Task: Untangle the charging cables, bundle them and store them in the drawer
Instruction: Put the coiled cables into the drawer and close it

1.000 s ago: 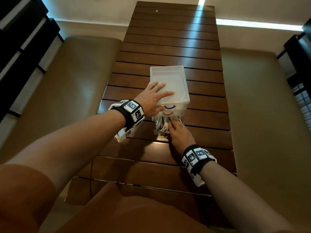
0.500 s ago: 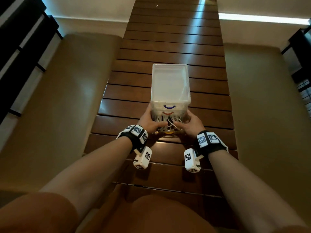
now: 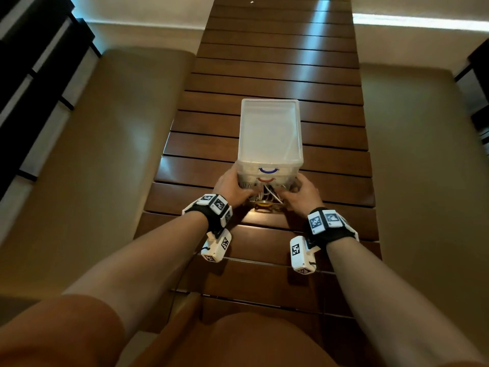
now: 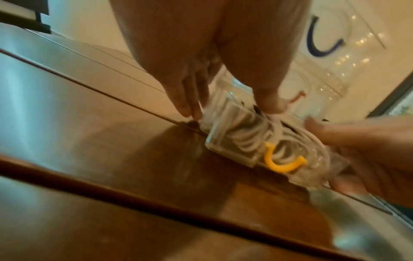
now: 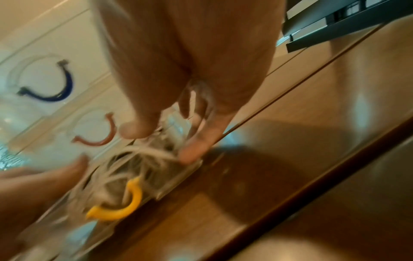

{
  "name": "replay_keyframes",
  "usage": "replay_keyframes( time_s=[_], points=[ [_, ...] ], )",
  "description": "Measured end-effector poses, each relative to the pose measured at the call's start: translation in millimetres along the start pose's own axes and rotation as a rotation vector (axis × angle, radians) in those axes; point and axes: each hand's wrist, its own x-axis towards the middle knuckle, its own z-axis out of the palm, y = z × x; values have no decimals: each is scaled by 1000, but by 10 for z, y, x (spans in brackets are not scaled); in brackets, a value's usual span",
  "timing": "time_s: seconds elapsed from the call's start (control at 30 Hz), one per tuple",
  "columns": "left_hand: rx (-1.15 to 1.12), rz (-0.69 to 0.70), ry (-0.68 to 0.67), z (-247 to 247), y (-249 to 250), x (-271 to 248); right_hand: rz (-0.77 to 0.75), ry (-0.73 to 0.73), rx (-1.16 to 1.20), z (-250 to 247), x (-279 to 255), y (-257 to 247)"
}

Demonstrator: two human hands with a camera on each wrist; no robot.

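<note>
A translucent drawer unit point(image 3: 270, 133) stands on the slatted wooden table point(image 3: 277, 62). Its bottom drawer point(image 4: 230, 153), the one with the yellow handle point(image 3: 263, 205), is pulled out toward me. Coiled white charging cables point(image 4: 248, 139) fill it. My left hand point(image 3: 232, 188) grips the drawer's left wall, fingers point(image 4: 190, 109) outside and thumb down on the cables. My right hand point(image 3: 301, 194) holds the right side; in the right wrist view its thumb sits over the cables point(image 5: 143, 155) and its index finger touches the front corner. Both wrist views are blurred.
The blue-handled drawer point(image 3: 268, 170) and the red-handled drawer point(image 3: 266, 179) above are closed. Tan cushioned benches point(image 3: 119, 154) flank the table on both sides. Dark slatted furniture point(image 3: 31, 75) stands at the far left, and more at the far right.
My left hand came down from the unit's top to the drawer's left side. My right hand moved off the cables to the drawer's right side.
</note>
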Motion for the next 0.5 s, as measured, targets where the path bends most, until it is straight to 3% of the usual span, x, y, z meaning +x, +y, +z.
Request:
replay_keyframes(
  time_s=[0.07,0.13,0.5],
  points=[
    [18,-1,-148,-111,5,-17,26,-178,104,-121,15,17],
    [95,-5,-229,-160,-6,-36,51,-267,82,-179,44,-5],
    [172,13,-180,-125,-90,2,15,100,-156,46,-8,-158]
  ],
)
